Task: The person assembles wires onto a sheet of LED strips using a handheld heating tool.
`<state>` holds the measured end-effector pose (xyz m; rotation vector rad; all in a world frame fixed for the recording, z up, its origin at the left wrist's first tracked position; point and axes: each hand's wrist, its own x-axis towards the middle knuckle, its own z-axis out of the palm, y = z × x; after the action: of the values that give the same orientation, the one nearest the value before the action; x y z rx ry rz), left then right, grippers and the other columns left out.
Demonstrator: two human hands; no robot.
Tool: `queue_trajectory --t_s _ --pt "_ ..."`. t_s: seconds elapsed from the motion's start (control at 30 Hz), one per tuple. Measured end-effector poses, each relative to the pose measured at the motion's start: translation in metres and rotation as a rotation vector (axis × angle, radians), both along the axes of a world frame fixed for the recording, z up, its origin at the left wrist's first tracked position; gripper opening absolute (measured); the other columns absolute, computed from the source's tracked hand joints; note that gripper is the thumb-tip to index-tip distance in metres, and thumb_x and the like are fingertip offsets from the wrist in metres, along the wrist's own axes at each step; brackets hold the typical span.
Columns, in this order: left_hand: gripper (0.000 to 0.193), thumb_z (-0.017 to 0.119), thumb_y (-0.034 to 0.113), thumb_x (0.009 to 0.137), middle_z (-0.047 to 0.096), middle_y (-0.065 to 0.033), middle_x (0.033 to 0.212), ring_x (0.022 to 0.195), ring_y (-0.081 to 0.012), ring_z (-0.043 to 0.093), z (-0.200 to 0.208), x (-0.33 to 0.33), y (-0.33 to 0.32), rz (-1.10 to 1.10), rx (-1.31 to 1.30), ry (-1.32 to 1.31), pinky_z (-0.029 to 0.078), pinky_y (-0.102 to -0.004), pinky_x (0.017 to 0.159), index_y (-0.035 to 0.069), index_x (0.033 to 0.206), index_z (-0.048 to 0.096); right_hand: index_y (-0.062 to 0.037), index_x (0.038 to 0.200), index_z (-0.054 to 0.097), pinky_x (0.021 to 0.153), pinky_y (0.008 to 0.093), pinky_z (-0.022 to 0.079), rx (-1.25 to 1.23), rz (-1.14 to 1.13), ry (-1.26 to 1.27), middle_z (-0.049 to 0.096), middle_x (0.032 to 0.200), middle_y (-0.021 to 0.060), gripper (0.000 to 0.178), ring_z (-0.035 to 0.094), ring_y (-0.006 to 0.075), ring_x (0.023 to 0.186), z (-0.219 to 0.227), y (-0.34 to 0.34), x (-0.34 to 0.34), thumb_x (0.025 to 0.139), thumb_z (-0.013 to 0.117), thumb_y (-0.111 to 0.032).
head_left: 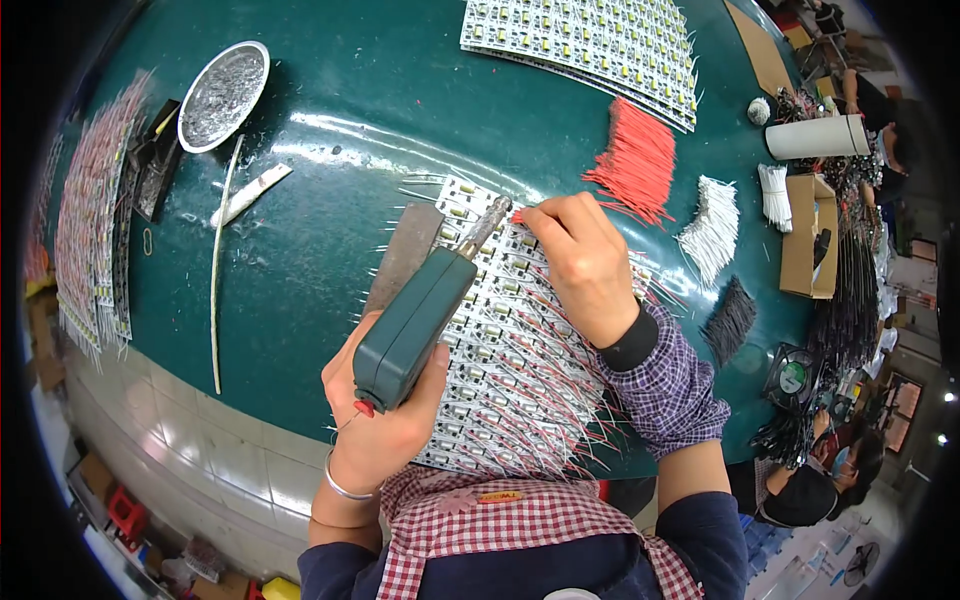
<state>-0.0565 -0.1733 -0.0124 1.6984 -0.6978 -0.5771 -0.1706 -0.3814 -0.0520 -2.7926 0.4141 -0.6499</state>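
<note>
Left hand (390, 430), one: closed around the handle of a green soldering gun (415, 325). Right hand (585, 255), one: thumb and forefinger pinched on red wire (518, 215), mostly hidden by your fingers; whether one strand or several, you cannot tell from here. Key relation: the gun's long axis slants from near left to far right, its metal tip (487, 228) lying just left of your right fingertips, a small gap between, both above the far part of the white board sheet (500, 340). The sheet runs lengthwise from your apron (520, 520) outward; your right hand is nearer the wire, your left bears the gun. Counted around you: red wire pile (640, 160), one, beyond and right of your right hand; white wire bundles, two, one loose (708, 230), one upright-looking (774, 197), farther right; dark wire pile (730, 320), one; oval metal dish (225, 97), one, far left; other board stacks, two clearly seen, one at far side (590, 50), one at left (95, 210).
</note>
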Motion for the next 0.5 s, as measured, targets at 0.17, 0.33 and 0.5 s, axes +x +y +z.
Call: queue_trajectory --t_s 0.17,0.33,0.5 --pt "0.015 0.072 -0.007 0.079 0.065 -0.0106 0.084 0.069 -0.0199 0.063 -0.0014 0.0001 -0.0026 -0.016 0.028 -0.007 0.049 -0.0306 0.063 -0.003 0.092 0.066 0.0011 0.096 0.066 0.067 0.0356 0.051 0.009 0.01 0.009 0.059 0.09 0.0095 0.023 0.059 0.025 0.082 0.0005 0.0 0.0011 0.072 0.065 0.002" --pt "0.014 0.072 -0.006 0.078 0.061 -0.01 0.08 0.066 -0.0236 0.06 -0.0034 0.0006 -0.0041 -0.054 0.032 -0.036 0.048 -0.0328 0.062 -0.001 0.091 0.066 0.0017 0.096 0.066 0.066 0.0351 0.051 -0.021 0.013 0.01 0.058 0.09 0.0092 0.024 0.059 0.0246 0.082 0.0019 -0.0006 0.0018 0.072 0.066 0.002" --pt "0.014 0.072 -0.004 0.078 0.059 -0.0104 0.078 0.065 -0.0246 0.058 -0.004 -0.0002 -0.0046 -0.064 0.079 -0.09 0.046 -0.0331 0.061 -0.001 0.088 0.064 0.002 0.096 0.066 0.066 0.0352 0.051 -0.028 0.016 0.015 0.059 0.09 0.009 0.025 0.059 0.0243 0.082 0.0011 0.0002 0.0026 0.072 0.066 0.002"
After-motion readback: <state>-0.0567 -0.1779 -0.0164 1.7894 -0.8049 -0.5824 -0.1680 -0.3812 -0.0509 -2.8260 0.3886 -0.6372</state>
